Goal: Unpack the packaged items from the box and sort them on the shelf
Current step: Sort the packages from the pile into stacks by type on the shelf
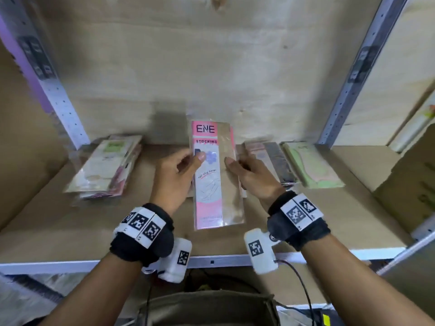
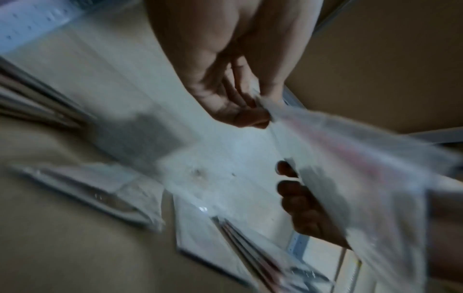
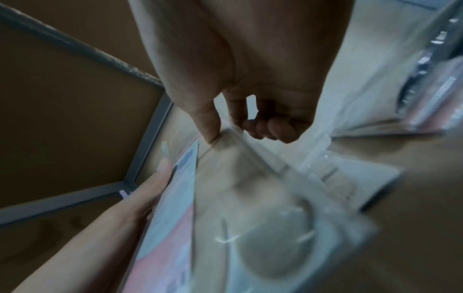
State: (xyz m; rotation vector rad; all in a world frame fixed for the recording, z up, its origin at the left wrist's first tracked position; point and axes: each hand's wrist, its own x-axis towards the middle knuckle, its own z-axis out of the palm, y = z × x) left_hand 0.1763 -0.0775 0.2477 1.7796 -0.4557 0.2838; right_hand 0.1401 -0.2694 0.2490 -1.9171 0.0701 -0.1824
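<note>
A pink and beige stocking packet (image 1: 215,175) in clear plastic, marked ENE STOCKING, is held upright above the middle of the shelf board (image 1: 58,222). My left hand (image 1: 181,170) pinches its left edge with thumb on the front. My right hand (image 1: 244,171) pinches the right edge. The left wrist view shows my left hand (image 2: 240,107) gripping the packet (image 2: 350,158) at its edge. In the right wrist view my right hand (image 3: 240,126) has the thumb on the packet (image 3: 225,198) front and fingers curled behind.
A stack of packets (image 1: 106,168) lies on the shelf at the left. More packets, dark (image 1: 280,165) and green (image 1: 310,165), lie at the right. Grey metal uprights (image 1: 353,74) frame the bay. A cardboard box (image 1: 414,184) stands at far right.
</note>
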